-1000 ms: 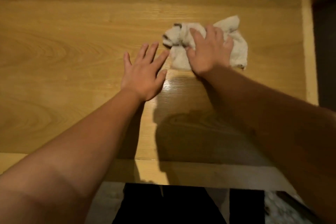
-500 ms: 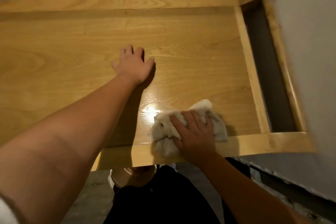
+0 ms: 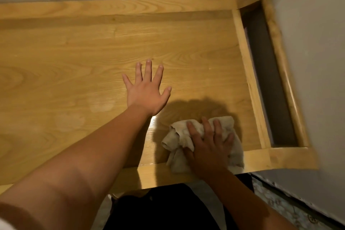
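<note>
A crumpled white cloth [image 3: 179, 136] lies on the wooden tabletop [image 3: 74, 58] near its front edge, at the right. My right hand [image 3: 209, 145] presses down on the cloth with its fingers spread over it, and part of the cloth hangs over the front rim. My left hand [image 3: 147, 89] lies flat on the bare wood farther in, fingers spread and straight, holding nothing.
A raised wooden rim [image 3: 119, 6] runs along the back, and a strip [image 3: 248, 80] borders the right side. Beyond the strip is a dark gap [image 3: 268, 80], then a grey wall [image 3: 313, 61]. Pale smudges [image 3: 101, 105] mark the wood left of my left arm.
My right hand dragged the cloth from the far middle of the table back to the front edge. My left hand stayed on the wood and now has its fingers spread wider.
</note>
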Demonstrator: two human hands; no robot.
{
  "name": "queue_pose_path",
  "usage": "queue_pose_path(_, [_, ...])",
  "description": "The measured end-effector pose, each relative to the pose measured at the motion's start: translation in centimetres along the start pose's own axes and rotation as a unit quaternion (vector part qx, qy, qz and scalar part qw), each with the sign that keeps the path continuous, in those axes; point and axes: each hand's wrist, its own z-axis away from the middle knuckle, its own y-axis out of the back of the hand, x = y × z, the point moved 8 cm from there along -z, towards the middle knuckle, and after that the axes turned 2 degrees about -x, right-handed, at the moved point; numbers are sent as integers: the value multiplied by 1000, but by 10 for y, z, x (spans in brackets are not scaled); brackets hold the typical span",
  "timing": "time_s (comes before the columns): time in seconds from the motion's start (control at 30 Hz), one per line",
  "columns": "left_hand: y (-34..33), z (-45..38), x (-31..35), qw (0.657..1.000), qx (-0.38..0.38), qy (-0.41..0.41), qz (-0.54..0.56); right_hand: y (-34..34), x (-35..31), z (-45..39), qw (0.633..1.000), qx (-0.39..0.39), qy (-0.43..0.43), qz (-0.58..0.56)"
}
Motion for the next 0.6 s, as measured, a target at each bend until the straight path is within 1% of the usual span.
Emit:
queue_pose_path(0.07, [1, -1, -2, 1000, -2, 4, 4, 4, -2, -28, 1000, -2, -2, 3])
queue_pose_path(0.2, [-1, -4, -3, 1000, -10, 0, -14, 19, -8, -119, 1000, 6, -12, 2])
queue_pose_path(0.3, [-4, -3, -5, 1000, -8, 2, -10, 23, -10, -164, 999, 41, 10, 22])
queue_pose_path(0.37, [-1, -2, -5, 1000, 8, 0, 7, 26, -12, -190, 997, 64, 21, 25])
queue_pose_path(0.47, [1, -3, -4, 1000, 25, 1, 14, 28, -16, -232, 998, 64, 16, 8])
queue_pose_path(0.6, [-1, -5, -4, 1000, 8, 15, 6, 35, -18, -285, 998, 53, -4, -15])
